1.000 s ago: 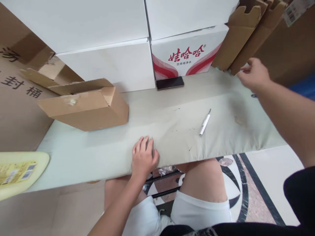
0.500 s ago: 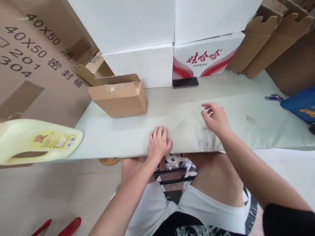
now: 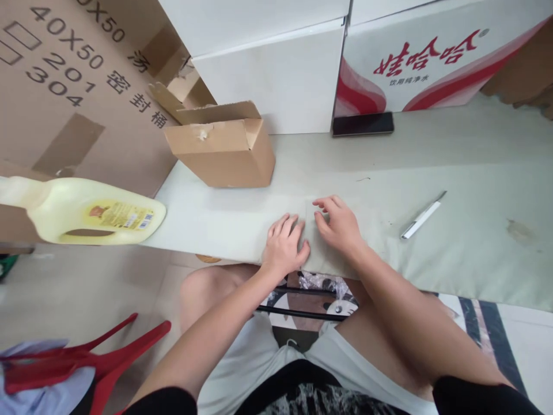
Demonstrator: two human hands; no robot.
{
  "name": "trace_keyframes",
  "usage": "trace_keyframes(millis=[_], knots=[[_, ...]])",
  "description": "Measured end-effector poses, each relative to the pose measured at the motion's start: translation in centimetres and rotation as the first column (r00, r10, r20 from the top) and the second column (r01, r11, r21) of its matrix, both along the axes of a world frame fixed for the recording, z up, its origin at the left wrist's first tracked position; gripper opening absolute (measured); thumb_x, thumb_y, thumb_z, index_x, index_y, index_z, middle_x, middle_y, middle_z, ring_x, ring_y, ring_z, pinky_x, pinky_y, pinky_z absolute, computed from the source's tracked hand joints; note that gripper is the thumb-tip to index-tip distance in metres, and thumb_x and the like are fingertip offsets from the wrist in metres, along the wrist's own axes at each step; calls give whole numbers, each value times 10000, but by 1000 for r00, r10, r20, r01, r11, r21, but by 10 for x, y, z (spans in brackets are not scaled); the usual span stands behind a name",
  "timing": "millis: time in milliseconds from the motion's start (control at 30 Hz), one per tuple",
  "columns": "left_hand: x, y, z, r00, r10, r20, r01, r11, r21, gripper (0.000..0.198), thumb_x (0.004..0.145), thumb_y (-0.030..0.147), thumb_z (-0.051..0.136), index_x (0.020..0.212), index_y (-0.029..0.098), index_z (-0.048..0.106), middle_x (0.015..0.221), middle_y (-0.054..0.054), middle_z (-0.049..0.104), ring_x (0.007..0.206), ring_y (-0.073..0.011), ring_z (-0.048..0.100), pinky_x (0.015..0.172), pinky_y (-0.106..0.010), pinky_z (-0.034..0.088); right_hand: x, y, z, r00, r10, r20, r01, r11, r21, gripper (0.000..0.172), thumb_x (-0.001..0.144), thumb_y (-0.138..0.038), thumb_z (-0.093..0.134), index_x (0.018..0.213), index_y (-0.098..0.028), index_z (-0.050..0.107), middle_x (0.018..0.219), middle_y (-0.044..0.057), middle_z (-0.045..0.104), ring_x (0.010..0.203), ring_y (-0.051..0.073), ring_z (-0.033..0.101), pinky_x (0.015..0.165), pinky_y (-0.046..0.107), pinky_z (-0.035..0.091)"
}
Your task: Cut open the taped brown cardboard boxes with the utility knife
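Note:
My left hand (image 3: 284,246) lies flat, fingers together and stretched out, on the front edge of a pale grey-green cloth (image 3: 453,230) that covers the table. My right hand (image 3: 339,223) rests right beside it on the same cloth, fingers slightly curled, fingertips touching the fabric near a fold line. Neither hand holds anything I can make out. A slim white-and-silver pen-like tool (image 3: 421,217) lies on the cloth to the right of my right hand.
A small brown cardboard box (image 3: 222,151) lies on the table behind my hands. White cartons (image 3: 276,86) and one with red print (image 3: 432,63) stand at the back, a dark phone (image 3: 363,124) before them. A yellow jug (image 3: 82,212) lies left; red plastic legs (image 3: 108,357) below.
My right hand came back from the far right to the cloth beside my left hand. The view swung left and closer; the left hand stayed at the cloth's front edge.

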State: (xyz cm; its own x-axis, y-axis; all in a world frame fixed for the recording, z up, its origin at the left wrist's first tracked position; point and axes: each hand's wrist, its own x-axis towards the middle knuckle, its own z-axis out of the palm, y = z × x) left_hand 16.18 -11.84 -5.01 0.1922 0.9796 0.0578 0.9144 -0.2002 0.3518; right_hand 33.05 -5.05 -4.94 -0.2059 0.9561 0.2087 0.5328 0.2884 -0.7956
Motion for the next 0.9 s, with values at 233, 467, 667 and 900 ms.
trace_keyframes(millis=[233, 467, 667, 900], knots=[[-63, 53, 53, 990, 59, 130, -77, 988, 136, 428, 912, 270, 576, 1327, 167, 594, 1425, -153, 613, 1388, -288, 563, 1187, -472, 456, -14, 5, -1, 999, 10, 43, -15, 992, 126, 238, 932, -215, 483, 1052, -219, 689, 1003, 119, 683, 939, 282, 658, 873, 441, 532], [-101, 158, 142, 923, 379, -72, -365, 919, 150, 587, 912, 515, 661, 1309, 94, 567, 1422, -167, 591, 1475, -400, 406, 1237, -664, 255, -6, 16, 4, 988, -118, -105, 133, 979, 155, 257, 891, -196, 491, 1072, -213, 674, 986, 98, 674, 879, 240, 655, 848, 403, 534], [-100, 144, 116, 964, 220, -151, -193, 965, 177, 566, 686, 434, 846, 1169, 206, 660, 1181, -148, 608, 1252, -427, 533, 1142, -655, 375, 2, 21, 4, 968, -194, -157, 210, 974, 91, 245, 849, -187, 503, 1035, -225, 658, 987, 91, 680, 848, 224, 641, 797, 386, 537], [-55, 91, 143, 901, -413, -135, 425, 903, 67, 541, 671, 428, 836, 1135, 195, 685, 1263, -109, 493, 1440, -435, 377, 1210, -656, 326, 33, 21, 64, 959, -173, -224, 230, 937, 262, 223, 920, -250, 517, 1110, -216, 629, 990, 64, 663, 906, 202, 653, 844, 372, 547]])
